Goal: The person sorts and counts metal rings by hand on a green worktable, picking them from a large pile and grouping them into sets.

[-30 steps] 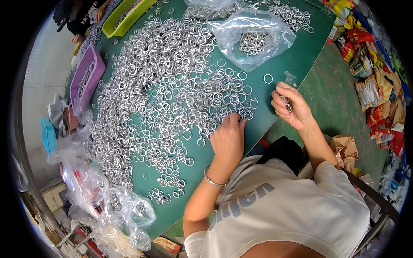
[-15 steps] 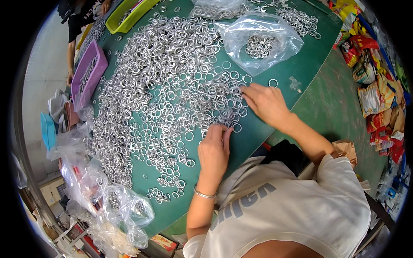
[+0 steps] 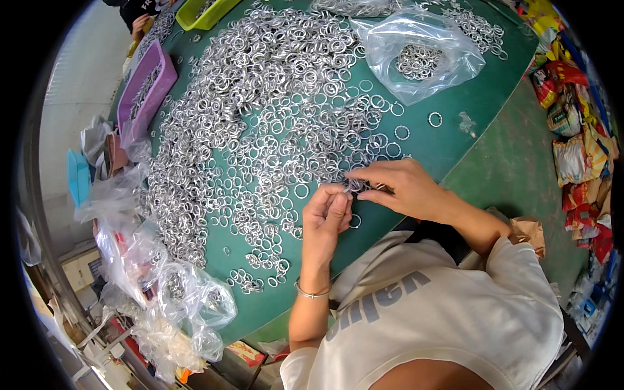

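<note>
Rings [image 3: 260,117] of silvery metal cover most of the green table [image 3: 474,110], heaped thick far out beyond the hands and thinning to loose singles close by them. Both hands meet at the near edge of that spread: the left hand [image 3: 328,218] has its fingertips pinched together on a ring or a small cluster of them, and the right hand [image 3: 403,188] reaches across from the other side, thumb and fingers closed on the same little knot of rings, so the two are touching or nearly so. Just what is being done to the rings between the fingers is too small to make out. One single ring [image 3: 355,221] lies just beside the left hand on the bare green. Up beyond the right hand sits a clear plastic bag [image 3: 422,49] with a modest handful of rings inside, and farther out past the left hand stand a purple tray [image 3: 146,91] and a yellow-green tray [image 3: 205,13], each holding some. Judging by that, only a small share looks bagged or trayed, while the great mass stays loose on the table, so the work seems far from finished. More crumpled clear bags [image 3: 175,305] hang off the table edge down to the left of the wrist.
</note>
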Tool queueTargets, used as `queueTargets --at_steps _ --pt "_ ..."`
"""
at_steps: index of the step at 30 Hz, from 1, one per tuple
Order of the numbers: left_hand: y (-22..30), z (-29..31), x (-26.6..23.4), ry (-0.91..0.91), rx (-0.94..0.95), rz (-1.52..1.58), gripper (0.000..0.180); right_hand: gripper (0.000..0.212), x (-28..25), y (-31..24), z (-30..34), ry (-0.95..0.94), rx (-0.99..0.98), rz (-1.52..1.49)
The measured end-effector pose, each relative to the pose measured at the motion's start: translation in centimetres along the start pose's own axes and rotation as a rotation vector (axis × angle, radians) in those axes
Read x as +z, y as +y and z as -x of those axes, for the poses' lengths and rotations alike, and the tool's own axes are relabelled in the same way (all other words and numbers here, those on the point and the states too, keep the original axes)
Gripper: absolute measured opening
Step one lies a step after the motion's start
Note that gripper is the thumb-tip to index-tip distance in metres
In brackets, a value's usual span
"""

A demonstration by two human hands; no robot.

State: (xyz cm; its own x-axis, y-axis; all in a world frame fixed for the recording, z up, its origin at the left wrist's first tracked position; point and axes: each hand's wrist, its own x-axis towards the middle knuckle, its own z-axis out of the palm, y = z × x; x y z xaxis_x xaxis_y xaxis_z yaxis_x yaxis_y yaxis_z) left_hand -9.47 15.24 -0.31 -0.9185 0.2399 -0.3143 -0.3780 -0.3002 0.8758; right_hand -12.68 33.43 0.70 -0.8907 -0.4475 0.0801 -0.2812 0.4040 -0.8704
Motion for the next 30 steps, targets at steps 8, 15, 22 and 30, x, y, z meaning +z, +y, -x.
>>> queueTargets --at_steps 8,15,22,30 --pt "0.0 0.3 0.6 0.100 -0.011 0.031 0.011 0.009 0.9 0.7 -0.2 0.165 -0.154 -0.011" --pt "-0.3 0.6 1.3 0.232 0.065 -0.101 0.011 0.010 1.2 0.5 0.1 0.237 -0.255 0.151" --pt "0.1 0.2 1.5 0.213 -0.089 0.237 0.017 0.007 1.6 0.1 0.0 0.272 -0.167 0.044" --pt "0.2 0.2 1.6 0.185 -0.096 0.264 0.014 0.013 1.4 0.9 -0.4 0.180 0.015 -0.387"
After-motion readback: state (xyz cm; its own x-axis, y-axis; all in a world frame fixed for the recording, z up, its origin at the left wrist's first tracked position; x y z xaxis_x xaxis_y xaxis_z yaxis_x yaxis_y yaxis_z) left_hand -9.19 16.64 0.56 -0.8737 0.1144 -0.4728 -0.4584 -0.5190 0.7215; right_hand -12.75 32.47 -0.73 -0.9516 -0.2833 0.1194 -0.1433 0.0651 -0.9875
